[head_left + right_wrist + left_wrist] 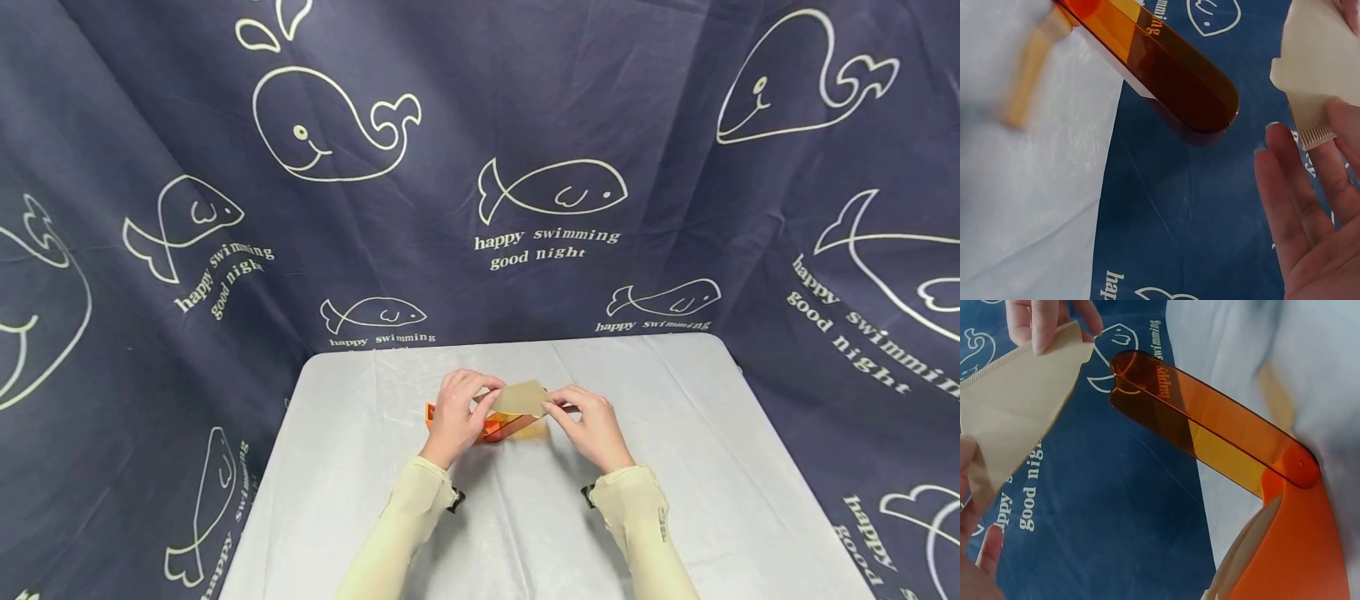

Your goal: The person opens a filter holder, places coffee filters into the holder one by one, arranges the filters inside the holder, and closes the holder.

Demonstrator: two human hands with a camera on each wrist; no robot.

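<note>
Between both hands is a tan paper coffee filter (521, 398) with a crimped edge, raised over the table. My left hand (456, 414) pinches one side of it between thumb and fingers; my right hand (592, 427) pinches the opposite corner at the crimped seam (1317, 135). Below the paper stands an orange filter holder (1300, 544), partly hidden by the left hand in the head view. Its see-through amber lid (1191, 412) is swung up. More tan filters (1250, 550) show inside the holder in the left wrist view.
A pale cloth covers the table (360, 500). Dark blue curtains (450, 108) printed with fish and whales hang behind and at both sides. An amber patch of light (534, 430) falls on the cloth beside the holder.
</note>
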